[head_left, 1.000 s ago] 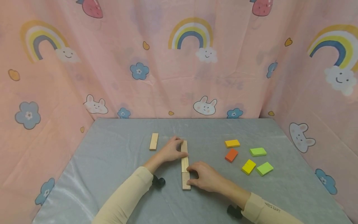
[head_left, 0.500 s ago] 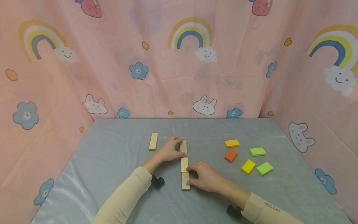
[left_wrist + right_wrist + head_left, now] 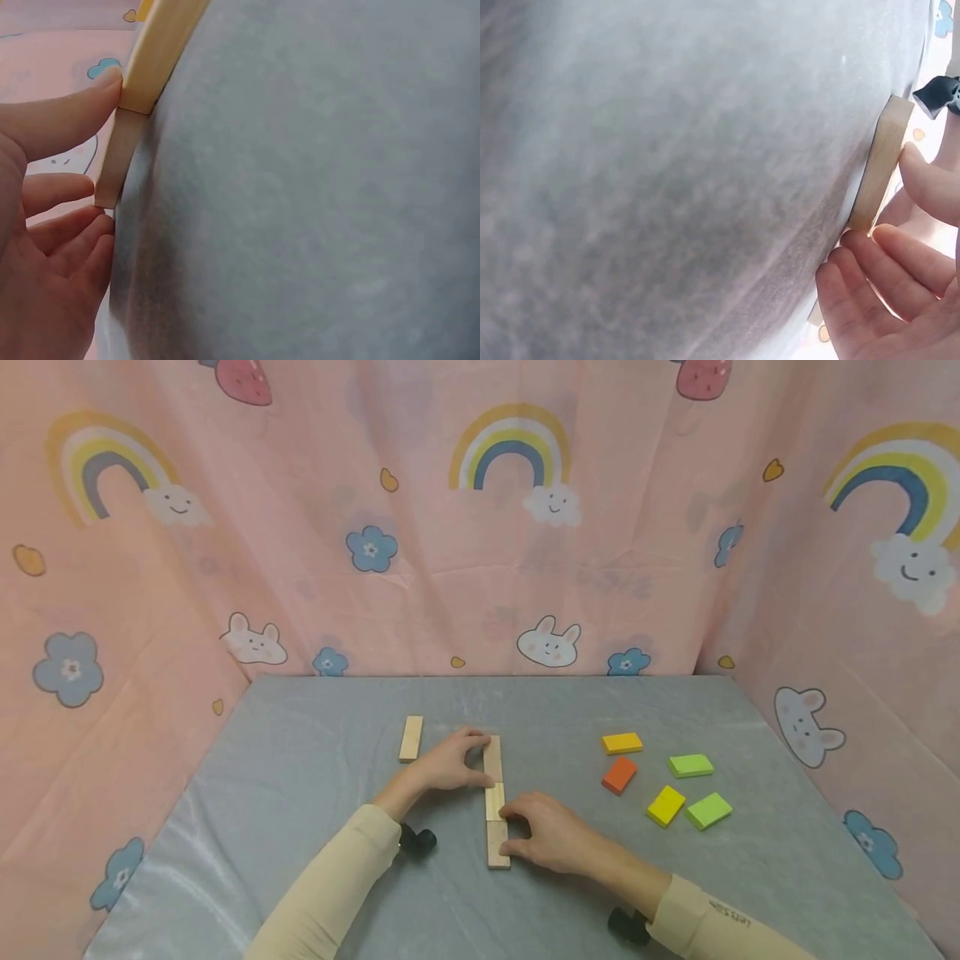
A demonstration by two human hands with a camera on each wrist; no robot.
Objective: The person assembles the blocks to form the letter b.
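My L hand [image 3: 450, 762], thumb & index spread, touches the far wood block [image 3: 492, 758], thumb nr. its joint w/ the middle wood block [image 3: 494, 802]; my R hand [image 3: 551, 832] touches from the R, thumb at the near wood block [image 3: 497, 846]; these 3 lie flat, end to end, on grey cloth [image 3: 300, 793]; lone wood block [image 3: 410, 739] farther L; well R, amber block [image 3: 622, 743], orange block [image 3: 619, 775], yellow block [image 3: 666, 807], back green block [image 3: 691, 766], front green block [image 3: 708, 812]; pink backdrop [image 3: 300, 468] w/ rainbows behind.
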